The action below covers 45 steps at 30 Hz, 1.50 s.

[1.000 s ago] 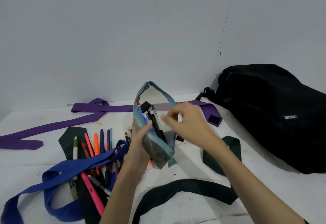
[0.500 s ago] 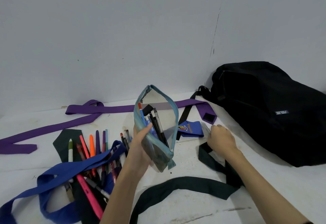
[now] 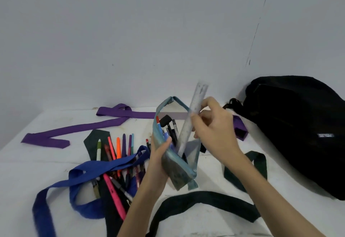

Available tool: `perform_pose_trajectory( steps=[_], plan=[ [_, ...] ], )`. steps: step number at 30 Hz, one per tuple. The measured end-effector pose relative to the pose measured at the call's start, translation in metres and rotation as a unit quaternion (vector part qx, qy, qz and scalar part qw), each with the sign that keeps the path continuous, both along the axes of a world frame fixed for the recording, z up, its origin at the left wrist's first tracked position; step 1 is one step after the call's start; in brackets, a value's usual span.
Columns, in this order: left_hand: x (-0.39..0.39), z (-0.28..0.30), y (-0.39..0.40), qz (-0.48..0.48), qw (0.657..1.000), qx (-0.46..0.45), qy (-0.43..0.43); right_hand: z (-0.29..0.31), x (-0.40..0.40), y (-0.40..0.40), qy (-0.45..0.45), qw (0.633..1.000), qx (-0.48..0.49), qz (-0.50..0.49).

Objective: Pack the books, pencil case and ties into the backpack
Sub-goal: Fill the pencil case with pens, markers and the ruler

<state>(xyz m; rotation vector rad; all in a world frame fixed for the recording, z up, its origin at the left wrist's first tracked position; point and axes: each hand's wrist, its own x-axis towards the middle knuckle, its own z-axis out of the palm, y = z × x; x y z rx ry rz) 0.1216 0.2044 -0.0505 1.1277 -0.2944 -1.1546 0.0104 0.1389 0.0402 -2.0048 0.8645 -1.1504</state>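
At the far left a purple tie [image 3: 78, 130] lies flat on the white table [image 3: 28, 177], a long woven strip with a loop at its far end. Nearer, a blue tie [image 3: 89, 173] of soft matte cloth curls over a fan of loose pens and markers [image 3: 119, 154], slim plastic barrels in pink, orange, green and purple, resting on a dark green tie [image 3: 201, 201] that snakes along the near edge.

In the middle the left hand [image 3: 158, 160] grips the pencil case [image 3: 175, 154] by its near side, holding it tilted with its mouth wide open; it looks like clear, floppy plastic edged in pale blue zip tape, with several pens already standing inside. The right hand [image 3: 214, 128] pinches a grey ruler [image 3: 192, 119], flat and stiff, its lower end already inside the case.

So the step in hand seems to be refilling the case, well before any packing. The next move calls for sliding the ruler down along the case's length, then gathering the loose pens.

On the right the black backpack [image 3: 302, 130] slumps against the wall, a soft dark fabric; whether its zip is open is hard to tell. No books are in view.
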Motion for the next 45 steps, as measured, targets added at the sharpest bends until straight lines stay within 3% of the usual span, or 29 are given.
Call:
perform_pose_trajectory(
  steps=[3, 5, 7, 10, 11, 13, 16, 19, 21, 25, 28, 31, 33, 35, 37, 39, 42, 45],
  plan=[
    [0.005, 0.002, 0.018, 0.0, 0.999, -0.045, -0.01, -0.006, 0.021, 0.008, 0.278, 0.959, -0.02, 0.056],
    [0.011, 0.005, 0.03, 0.006, 0.999, -0.026, -0.022, -0.007, 0.035, 0.017, 0.331, 0.939, -0.018, 0.093],
    [0.02, 0.009, 0.042, 0.001, 1.0, -0.021, -0.008, -0.006, 0.045, 0.024, 0.245, 0.965, -0.027, 0.086],
    [0.046, 0.021, 0.067, 0.019, 0.998, -0.041, 0.035, 0.0, 0.054, 0.026, 0.021, 0.999, -0.027, 0.013],
    [0.058, 0.024, 0.077, 0.033, 0.998, -0.05, 0.037, 0.0, 0.057, 0.023, -0.019, 1.0, -0.018, -0.006],
    [0.082, 0.029, 0.092, 0.057, 0.996, -0.053, 0.033, -0.01, 0.068, 0.018, -0.015, 1.0, 0.01, -0.024],
    [0.114, 0.037, 0.113, 0.083, 0.995, -0.052, 0.01, -0.041, 0.092, 0.011, 0.16, 0.986, 0.044, 0.015],
    [0.139, 0.042, 0.13, 0.096, 0.994, -0.054, -0.01, -0.073, 0.113, 0.017, 0.351, 0.931, 0.065, 0.08],
    [0.15, 0.044, 0.139, 0.09, 0.995, -0.049, -0.016, -0.087, 0.125, 0.027, 0.403, 0.91, 0.047, 0.09],
    [0.164, 0.042, 0.15, 0.083, 0.995, -0.041, -0.029, -0.097, 0.145, 0.039, 0.363, 0.929, 0.051, 0.04],
    [0.173, 0.043, 0.159, 0.078, 0.995, -0.04, -0.044, -0.09, 0.168, 0.053, 0.279, 0.959, 0.04, 0.022],
    [0.181, 0.051, 0.165, 0.068, 0.995, -0.04, -0.057, -0.074, 0.2, 0.079, 0.147, 0.978, 0.087, 0.122],
    [0.186, 0.056, 0.167, 0.077, 0.994, -0.054, -0.055, -0.068, 0.219, 0.097, 0.138, 0.952, 0.146, 0.229],
    [0.191, 0.059, 0.167, 0.102, 0.993, -0.036, -0.051, -0.069, 0.23, 0.107, 0.133, 0.902, 0.249, 0.326],
    [0.197, 0.06, 0.171, 0.112, 0.992, -0.029, -0.05, -0.073, 0.234, 0.107, 0.101, 0.87, 0.327, 0.355],
    [0.205, 0.057, 0.175, 0.089, 0.994, -0.029, -0.059, -0.073, 0.228, 0.096, 0.059, 0.88, 0.348, 0.317],
    [0.214, 0.048, 0.176, 0.075, 0.994, -0.021, -0.071, -0.074, 0.206, 0.068, 0.046, 0.931, 0.31, 0.187],
    [0.213, 0.037, 0.164, 0.051, 0.997, -0.008, -0.065, -0.088, 0.174, 0.037, 0.154, 0.969, 0.191, 0.035]
  ],
)
